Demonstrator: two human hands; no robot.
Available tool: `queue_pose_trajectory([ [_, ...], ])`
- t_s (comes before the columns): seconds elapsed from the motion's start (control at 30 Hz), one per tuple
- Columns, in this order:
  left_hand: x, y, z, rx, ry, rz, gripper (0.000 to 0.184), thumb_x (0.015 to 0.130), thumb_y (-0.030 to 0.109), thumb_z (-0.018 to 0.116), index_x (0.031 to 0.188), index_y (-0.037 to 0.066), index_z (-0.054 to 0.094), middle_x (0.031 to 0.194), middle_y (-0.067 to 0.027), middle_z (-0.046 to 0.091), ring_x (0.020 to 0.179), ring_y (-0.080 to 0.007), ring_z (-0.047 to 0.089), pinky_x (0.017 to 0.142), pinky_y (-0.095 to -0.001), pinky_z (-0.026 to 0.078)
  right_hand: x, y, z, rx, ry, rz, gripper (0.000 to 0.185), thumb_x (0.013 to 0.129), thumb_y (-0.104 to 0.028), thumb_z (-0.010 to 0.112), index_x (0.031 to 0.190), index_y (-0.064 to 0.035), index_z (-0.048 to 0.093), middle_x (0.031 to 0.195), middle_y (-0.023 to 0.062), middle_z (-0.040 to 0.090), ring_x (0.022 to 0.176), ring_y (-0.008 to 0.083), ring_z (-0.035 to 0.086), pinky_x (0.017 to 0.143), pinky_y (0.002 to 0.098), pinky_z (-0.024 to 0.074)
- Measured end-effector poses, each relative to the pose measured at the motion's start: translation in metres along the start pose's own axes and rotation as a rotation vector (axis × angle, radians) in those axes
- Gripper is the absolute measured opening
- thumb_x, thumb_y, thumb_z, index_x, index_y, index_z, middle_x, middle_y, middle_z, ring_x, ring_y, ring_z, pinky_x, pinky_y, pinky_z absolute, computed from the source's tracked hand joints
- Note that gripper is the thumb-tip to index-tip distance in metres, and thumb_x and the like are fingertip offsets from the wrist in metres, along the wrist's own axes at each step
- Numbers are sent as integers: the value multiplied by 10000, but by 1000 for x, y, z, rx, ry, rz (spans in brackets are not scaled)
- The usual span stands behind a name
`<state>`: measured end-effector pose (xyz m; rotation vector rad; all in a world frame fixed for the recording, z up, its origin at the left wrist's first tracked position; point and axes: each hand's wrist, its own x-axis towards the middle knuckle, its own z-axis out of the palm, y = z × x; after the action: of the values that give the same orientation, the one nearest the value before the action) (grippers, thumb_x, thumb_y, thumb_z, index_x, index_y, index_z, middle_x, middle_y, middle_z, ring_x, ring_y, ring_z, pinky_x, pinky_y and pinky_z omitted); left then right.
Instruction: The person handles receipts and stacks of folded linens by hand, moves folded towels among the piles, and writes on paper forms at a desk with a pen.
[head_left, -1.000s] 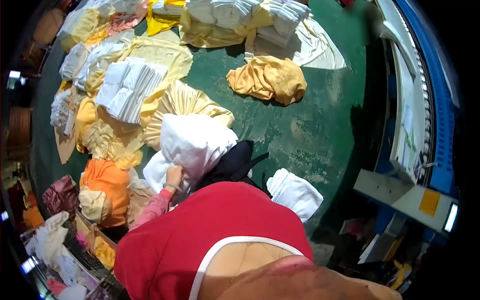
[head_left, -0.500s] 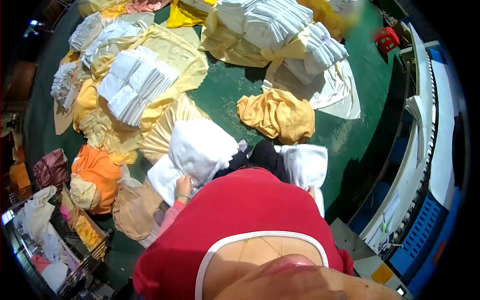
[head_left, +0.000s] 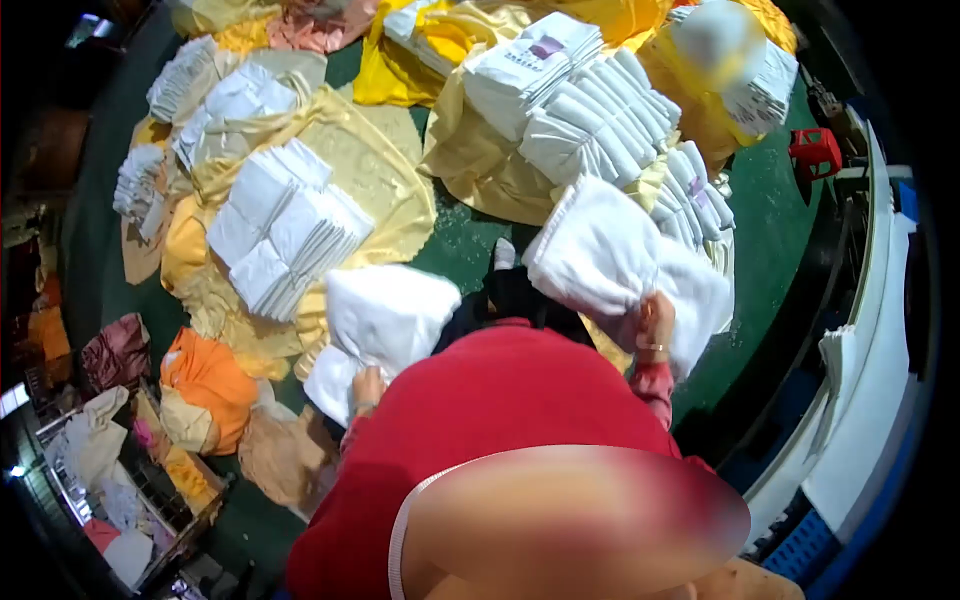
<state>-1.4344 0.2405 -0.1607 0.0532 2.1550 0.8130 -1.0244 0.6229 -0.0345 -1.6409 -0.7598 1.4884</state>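
Note:
My left hand (head_left: 368,388) is closed around the pinched-in middle of a white folded cloth bundle (head_left: 392,312), which hangs at my left side with its ends flaring out. On the other side, my right hand (head_left: 655,325) grips a second white folded cloth bundle (head_left: 590,250) in the same way, held out over the floor. Both bundles look thick and soft, in layers. Just beyond the right one lies a stack of white folded cloths (head_left: 600,115) on pale yellow sheeting. The fingertips of both hands are partly hidden by the cloth.
White folded stacks (head_left: 290,225) lie on yellow sheets (head_left: 375,160) at the left. An orange cloth bundle (head_left: 212,380) and a wire cart (head_left: 175,535) with cloths are nearer. A red stool (head_left: 815,153) stands at the right, by a long machine (head_left: 850,430). The floor (head_left: 775,250) is green.
My right hand has risen forward and outward from my side with its white bundle, which now covers most of the yellow-orange cloth heap. The floor piles have come closer. The left bundle stays at my side.

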Motion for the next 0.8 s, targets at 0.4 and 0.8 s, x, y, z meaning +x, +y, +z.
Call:
queue_pose_trajectory([
  [0.4,178,243,16,-121,84,-31,310,795,246,496,550,61,458,479,-43,445,373,-146,411,353,-302,303,224,-239,332,-350,-512,-393,237,837,-178,435,618,-87,427,541,-54,364,433,24,287,392,185,218],
  [0.8,376,452,-46,-162,66,-160,279,796,232,499,572,70,461,481,-38,432,374,-148,407,352,-300,299,540,-365,744,-14,-386,47,362,841,-278,411,504,-155,358,403,-46,284,305,73,241,300,222,174],
])
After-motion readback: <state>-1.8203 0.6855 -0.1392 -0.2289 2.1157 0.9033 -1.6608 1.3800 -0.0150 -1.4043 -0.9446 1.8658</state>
